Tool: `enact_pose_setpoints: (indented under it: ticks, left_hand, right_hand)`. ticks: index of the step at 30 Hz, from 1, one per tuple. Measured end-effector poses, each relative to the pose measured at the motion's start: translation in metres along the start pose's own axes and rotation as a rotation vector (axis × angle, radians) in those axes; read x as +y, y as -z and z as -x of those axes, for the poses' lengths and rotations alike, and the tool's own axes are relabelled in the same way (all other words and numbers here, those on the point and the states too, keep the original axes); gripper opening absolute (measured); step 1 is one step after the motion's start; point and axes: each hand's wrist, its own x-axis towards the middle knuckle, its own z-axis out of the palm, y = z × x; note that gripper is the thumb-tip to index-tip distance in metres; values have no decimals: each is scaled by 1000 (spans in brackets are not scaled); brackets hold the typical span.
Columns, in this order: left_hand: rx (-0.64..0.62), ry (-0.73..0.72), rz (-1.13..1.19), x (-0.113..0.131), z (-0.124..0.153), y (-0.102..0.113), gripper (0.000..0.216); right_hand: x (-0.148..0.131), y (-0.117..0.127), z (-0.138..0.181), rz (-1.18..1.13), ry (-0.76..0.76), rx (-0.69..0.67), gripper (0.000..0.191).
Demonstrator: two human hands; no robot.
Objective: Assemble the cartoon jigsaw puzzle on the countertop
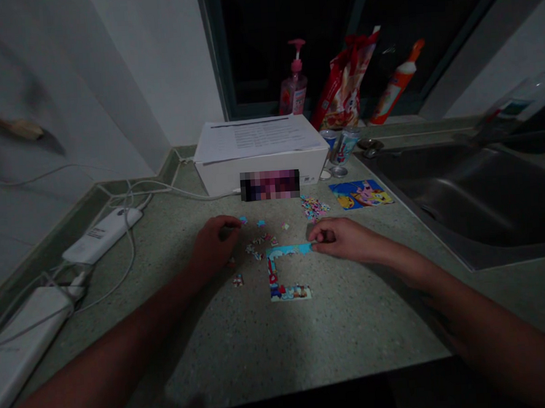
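Note:
On the counter lies a partly joined jigsaw puzzle, a C-shaped border with a light blue top strip and a red and white left side. At the right end of its top strip, my right hand has its fingers closed in a pinch on a puzzle piece, mostly hidden by the fingertips. My left hand hovers over the counter left of the puzzle, thumb and forefinger curved with a gap between them. Just past its fingertips is a blue loose piece. Several mixed pieces are scattered between that hand and the border.
A pile of small pieces lies beside a cartoon picture card. Behind stands a white box with papers on top and a phone against its front. White power banks and cables lie left. A sink is at right.

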Motion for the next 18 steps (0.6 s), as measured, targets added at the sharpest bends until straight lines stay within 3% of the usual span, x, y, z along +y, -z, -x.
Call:
enact_pose_setpoints:
  ticks: [6, 18]
  left_hand:
    - [5, -17, -16, 0, 0, -1, 16]
    - [11, -73, -158, -1, -3, 0, 24]
  right_hand:
    - [-8, 2, -1, 138, 20, 141, 9]
    - [-14, 0, 2, 336, 59, 257, 20]
